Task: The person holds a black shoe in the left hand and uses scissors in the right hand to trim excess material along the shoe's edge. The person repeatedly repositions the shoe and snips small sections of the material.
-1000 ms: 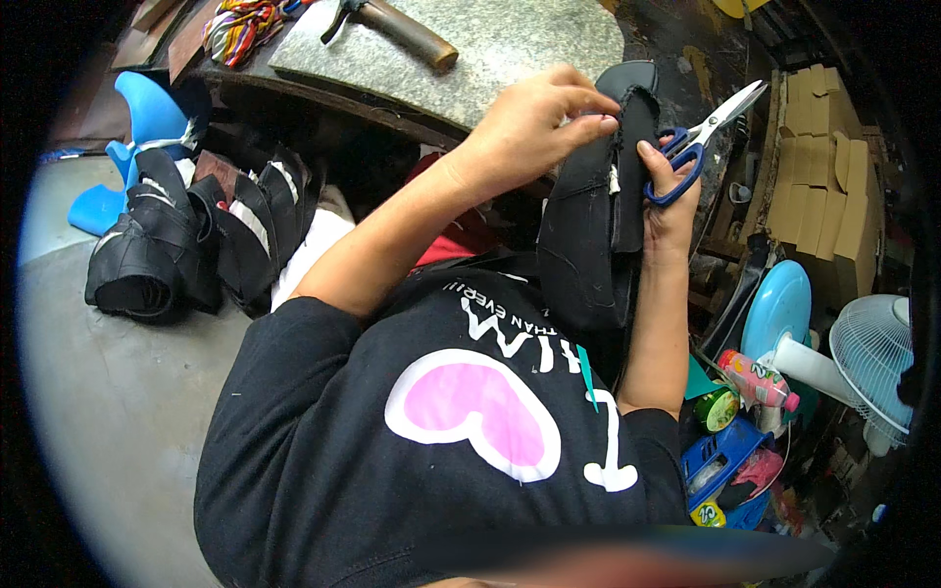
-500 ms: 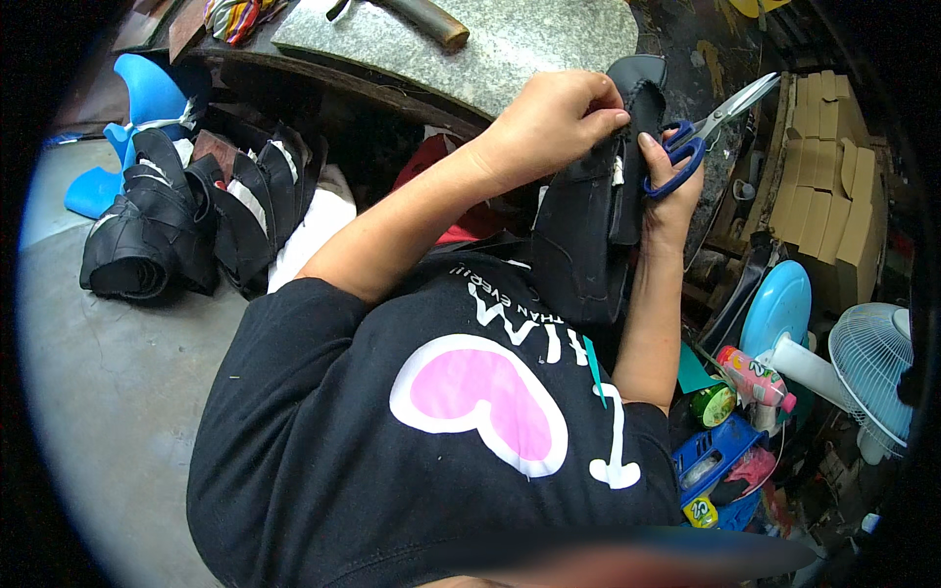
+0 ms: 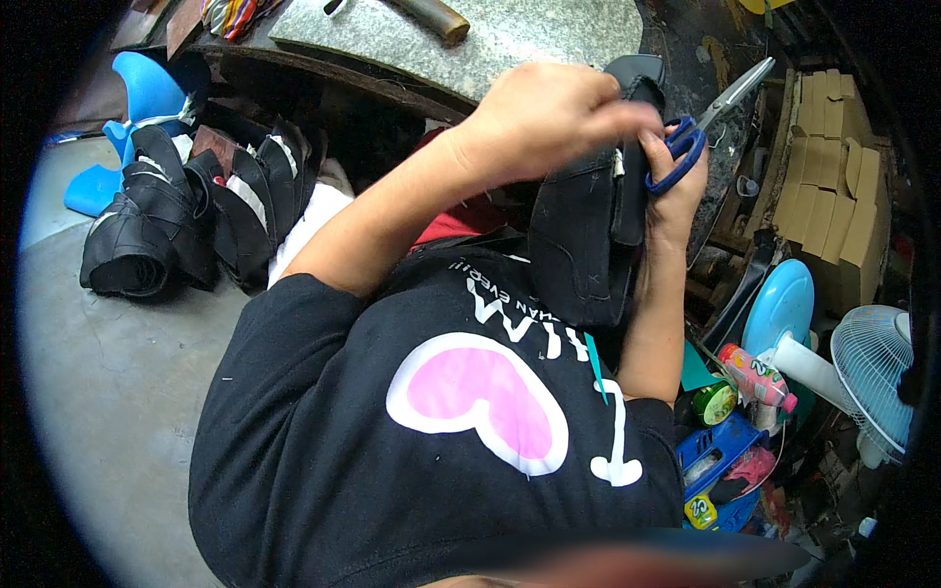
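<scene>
Now the left hand (image 3: 549,122) has slid further right across the top of the black leather piece (image 3: 588,240) in the upper middle, pinching its edge, while the right hand (image 3: 676,186) stays closed around the blue-handled scissors (image 3: 701,122), so trimming looks close.

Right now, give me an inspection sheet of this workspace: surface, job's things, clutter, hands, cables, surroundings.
Surface: grey stone slab on a dark bench, a wooden handle lying on it.
Job's things: black shoe upper held upright; blue-handled scissors, blades pointing up and away.
Clutter: pile of black shoe uppers on the floor; bottle, blue crate, cardboard stack.
Hands: left hand grips the top of the upper; right hand has fingers through the scissor loops and presses the upper's edge.
Cables: nothing seen.
Surroundings: concrete floor, blue plastic stool, white fan.
</scene>
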Motion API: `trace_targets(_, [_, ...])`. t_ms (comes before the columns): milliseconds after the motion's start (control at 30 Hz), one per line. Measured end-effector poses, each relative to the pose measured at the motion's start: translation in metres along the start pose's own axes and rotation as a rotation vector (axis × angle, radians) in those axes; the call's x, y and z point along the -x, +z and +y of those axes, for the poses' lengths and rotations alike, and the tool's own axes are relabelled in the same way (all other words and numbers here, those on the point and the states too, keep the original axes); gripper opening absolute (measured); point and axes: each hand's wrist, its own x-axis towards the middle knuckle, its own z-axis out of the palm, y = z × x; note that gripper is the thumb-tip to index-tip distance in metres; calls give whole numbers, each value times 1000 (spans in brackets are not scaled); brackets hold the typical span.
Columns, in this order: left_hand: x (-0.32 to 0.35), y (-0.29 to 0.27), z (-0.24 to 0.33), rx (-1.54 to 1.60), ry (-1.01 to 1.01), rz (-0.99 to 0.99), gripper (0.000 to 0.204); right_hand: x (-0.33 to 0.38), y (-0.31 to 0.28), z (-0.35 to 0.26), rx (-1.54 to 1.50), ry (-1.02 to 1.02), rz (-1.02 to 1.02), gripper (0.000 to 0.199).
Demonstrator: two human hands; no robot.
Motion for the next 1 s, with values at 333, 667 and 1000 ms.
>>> trace_targets(333, [5, -12, 13, -305, 230, 157, 17, 11, 4, -79, 108, -66, 2, 35])
trace_targets(667, [-2, -12, -45, 451, -308, 593, 21, 17, 15, -58, 236, -17, -43, 33])
trace_targets(1000, [7, 12, -32, -78, 120, 98, 28, 20, 20, -60, 238, -97, -74, 31])
